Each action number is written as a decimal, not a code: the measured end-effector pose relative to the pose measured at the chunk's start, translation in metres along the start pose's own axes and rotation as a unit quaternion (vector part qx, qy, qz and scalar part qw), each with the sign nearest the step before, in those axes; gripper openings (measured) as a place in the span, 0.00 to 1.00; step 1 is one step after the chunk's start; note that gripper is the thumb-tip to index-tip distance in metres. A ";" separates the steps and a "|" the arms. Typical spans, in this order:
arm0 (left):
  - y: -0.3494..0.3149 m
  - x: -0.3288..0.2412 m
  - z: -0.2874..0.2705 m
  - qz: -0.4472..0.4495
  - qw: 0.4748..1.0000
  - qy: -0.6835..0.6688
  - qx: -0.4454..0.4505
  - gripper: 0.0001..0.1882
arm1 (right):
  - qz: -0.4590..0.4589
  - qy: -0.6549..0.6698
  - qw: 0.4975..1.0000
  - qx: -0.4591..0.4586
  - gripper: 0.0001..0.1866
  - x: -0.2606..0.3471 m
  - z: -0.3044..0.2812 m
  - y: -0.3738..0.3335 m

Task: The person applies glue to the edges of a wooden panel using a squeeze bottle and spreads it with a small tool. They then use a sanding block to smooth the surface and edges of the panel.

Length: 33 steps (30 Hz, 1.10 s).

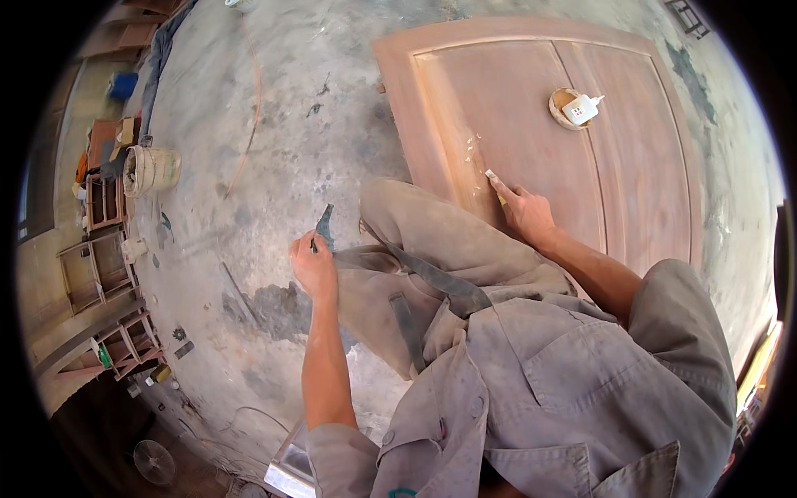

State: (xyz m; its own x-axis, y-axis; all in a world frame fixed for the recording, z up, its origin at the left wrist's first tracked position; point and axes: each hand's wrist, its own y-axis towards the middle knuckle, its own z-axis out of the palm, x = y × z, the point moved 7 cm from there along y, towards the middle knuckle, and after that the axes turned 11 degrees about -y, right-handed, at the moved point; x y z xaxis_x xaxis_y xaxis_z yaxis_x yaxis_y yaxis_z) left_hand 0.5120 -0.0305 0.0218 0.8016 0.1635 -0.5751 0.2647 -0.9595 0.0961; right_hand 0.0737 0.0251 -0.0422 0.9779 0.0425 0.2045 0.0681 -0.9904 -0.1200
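The right hand [530, 217], centre-right of the frame, is closed on one small tool [490, 174]; the tool's long axis runs diagonally, pale tip toward the upper left, over the panel [515, 108]. Whether the tip touches the panel cannot be told. The left hand [314, 264], left of centre and well apart from the right, grips one blue-grey piece [325, 222], its long axis nearly upright, free end toward the top. Count: two hands, one item in each. The left forearm rises almost vertically from the lower edge; the right forearm slants from the right sleeve to the upper left, back of the hand uppermost. The single panel occupies the upper right, its grooves running steeply down and rightward. Several white flecks [471, 149] lie near the tool tip. One bowl [554, 109] rests on the panel and holds one white bottle [580, 109], nozzle toward the right. One pale bucket [154, 173] stands at the left; one fan [154, 461], lower left.
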 end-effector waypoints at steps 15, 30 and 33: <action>-0.082 -0.180 0.062 -0.221 0.798 -0.539 0.156 0.09 | -0.085 0.106 0.976 -0.169 0.32 0.006 -0.111 0.014; -0.149 -0.233 0.117 -0.317 0.701 -0.496 0.402 0.11 | -0.042 0.490 0.799 0.346 0.39 0.030 -0.106 0.000; -0.152 -0.222 0.125 -0.450 0.555 -0.578 0.395 0.10 | -0.225 0.321 0.861 0.325 0.48 0.054 -0.121 -0.006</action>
State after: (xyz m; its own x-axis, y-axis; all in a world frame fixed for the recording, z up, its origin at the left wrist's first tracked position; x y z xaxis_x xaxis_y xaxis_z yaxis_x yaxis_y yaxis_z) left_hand 0.2267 0.0501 0.0331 -0.4633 0.8400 -0.2823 -0.4050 -0.4840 -0.7757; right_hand 0.1019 0.0178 0.0868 0.5280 0.1143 0.8415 0.7112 -0.6011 -0.3646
